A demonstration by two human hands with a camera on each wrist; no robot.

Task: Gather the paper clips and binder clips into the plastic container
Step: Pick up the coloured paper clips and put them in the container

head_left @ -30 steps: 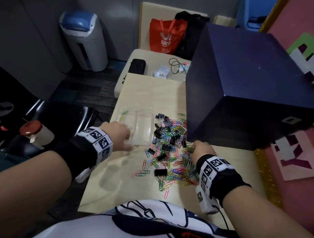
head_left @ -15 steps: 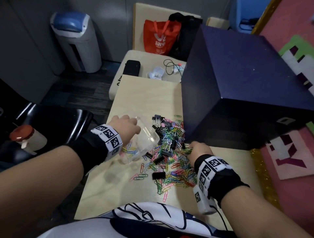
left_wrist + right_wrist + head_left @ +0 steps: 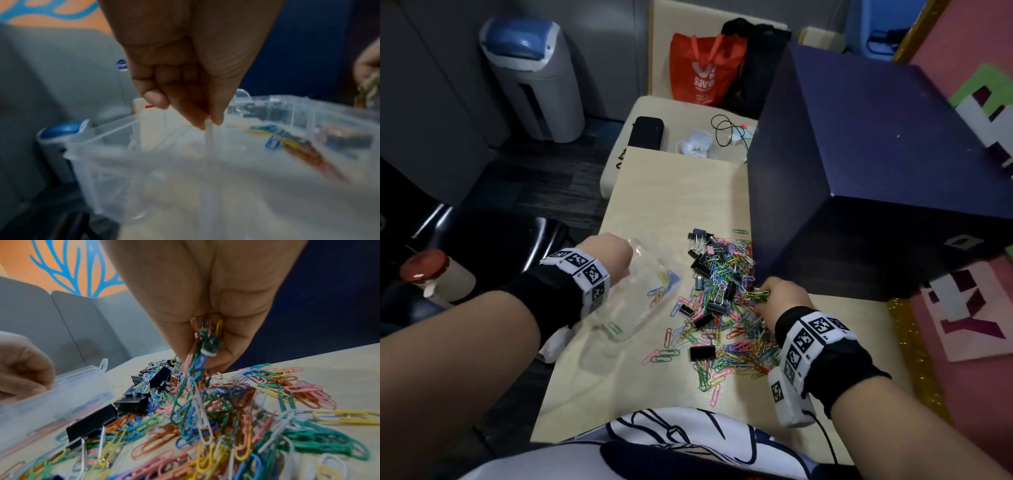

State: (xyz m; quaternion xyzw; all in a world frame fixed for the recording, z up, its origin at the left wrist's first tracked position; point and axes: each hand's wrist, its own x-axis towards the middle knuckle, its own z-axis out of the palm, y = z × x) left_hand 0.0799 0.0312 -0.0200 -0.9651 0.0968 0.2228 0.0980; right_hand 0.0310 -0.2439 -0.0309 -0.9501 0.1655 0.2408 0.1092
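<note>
A clear plastic container is lifted and tilted over the table's left side, a few paper clips lying in it. My left hand pinches its rim between thumb and fingers. A heap of coloured paper clips and black binder clips lies to its right. My right hand grips a bunch of paper clips just above the heap; some dangle from the fingers.
A large dark blue box stands right behind the heap, close to my right hand. Beyond the wooden table lie a black case, cables and a red bag. A black chair is at left.
My left hand has lifted the container off the table and tilted it toward the heap. My right hand has closed on a bunch of paper clips and raised them slightly.
</note>
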